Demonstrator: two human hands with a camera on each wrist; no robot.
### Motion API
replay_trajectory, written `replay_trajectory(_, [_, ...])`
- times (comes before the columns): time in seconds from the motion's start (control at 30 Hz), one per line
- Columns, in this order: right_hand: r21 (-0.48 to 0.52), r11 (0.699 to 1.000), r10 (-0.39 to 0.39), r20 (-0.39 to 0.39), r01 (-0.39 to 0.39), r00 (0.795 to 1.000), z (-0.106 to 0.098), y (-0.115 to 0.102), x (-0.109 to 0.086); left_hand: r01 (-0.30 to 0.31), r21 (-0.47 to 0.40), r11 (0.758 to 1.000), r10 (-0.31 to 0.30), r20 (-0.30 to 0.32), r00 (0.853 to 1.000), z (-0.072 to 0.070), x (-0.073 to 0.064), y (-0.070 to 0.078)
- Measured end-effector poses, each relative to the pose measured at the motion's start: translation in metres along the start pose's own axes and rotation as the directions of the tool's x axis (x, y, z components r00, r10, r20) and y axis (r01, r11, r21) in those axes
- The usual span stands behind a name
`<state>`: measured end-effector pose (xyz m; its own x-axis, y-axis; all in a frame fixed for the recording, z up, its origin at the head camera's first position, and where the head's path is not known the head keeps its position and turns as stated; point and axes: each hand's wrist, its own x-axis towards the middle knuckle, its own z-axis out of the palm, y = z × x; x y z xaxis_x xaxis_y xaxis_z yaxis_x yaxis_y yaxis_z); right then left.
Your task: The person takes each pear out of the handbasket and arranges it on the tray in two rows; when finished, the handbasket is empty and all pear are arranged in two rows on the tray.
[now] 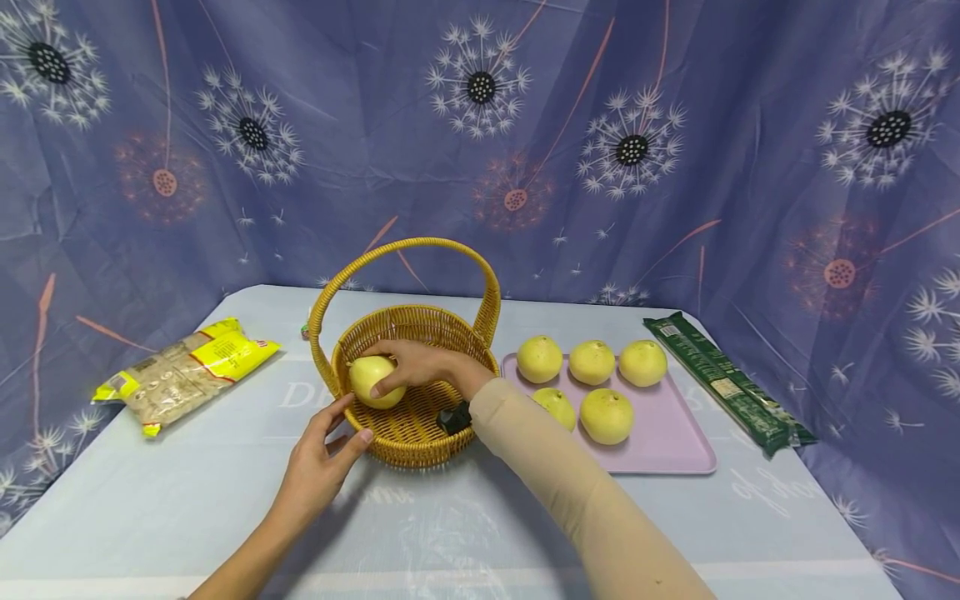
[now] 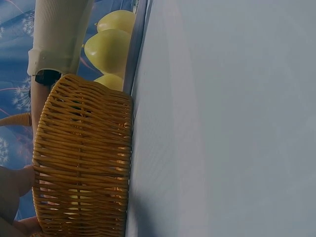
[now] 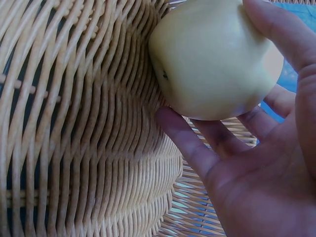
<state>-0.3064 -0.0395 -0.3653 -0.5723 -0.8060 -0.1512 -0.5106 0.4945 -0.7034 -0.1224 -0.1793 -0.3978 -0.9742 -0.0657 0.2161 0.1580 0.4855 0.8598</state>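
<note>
In the head view my right hand [image 1: 420, 367] reaches into a yellow-brown wicker basket [image 1: 420, 454] with a tall arched handle. Its fingers and thumb hold a pale yellow pear [image 1: 372, 379] at the basket's left inner side. Up close in the right wrist view, the pear [image 3: 212, 59] lies against the woven wall, between the thumb and the spread fingers of that hand [image 3: 256, 177]. My left hand [image 1: 318, 458] touches the near left rim, thumb and forefinger apart along it. Several more pears [image 1: 606, 417] sit on a pink tray [image 1: 667, 433] right of the basket.
A yellow-and-clear food packet [image 1: 187, 375] lies at the table's left. Beyond the tray, a long green packet [image 1: 727, 383] lies at the right edge. A small colourful item [image 1: 305, 332] is behind the basket's left side. A dandelion-patterned curtain [image 1: 375, 167] hangs behind.
</note>
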Motion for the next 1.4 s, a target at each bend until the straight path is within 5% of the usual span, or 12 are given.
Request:
replay_trajectory(0.5, [-0.011, 1.000, -0.008, -0.017, 0.008, 1.000, -0.003, 0.000, 0.000, -0.014, -0.025, 1.000, 0.014, 0.001, 1.000, 0.001, 0.001, 0.000])
replay_trajectory(1.4, [0.062, 0.995, -0.071, -0.184, 0.084, 0.980, -0.020, -0.017, -0.007, -0.009, -0.001, 1.000, 0.009, -0.015, 1.000, 0.001, 0.001, -0.004])
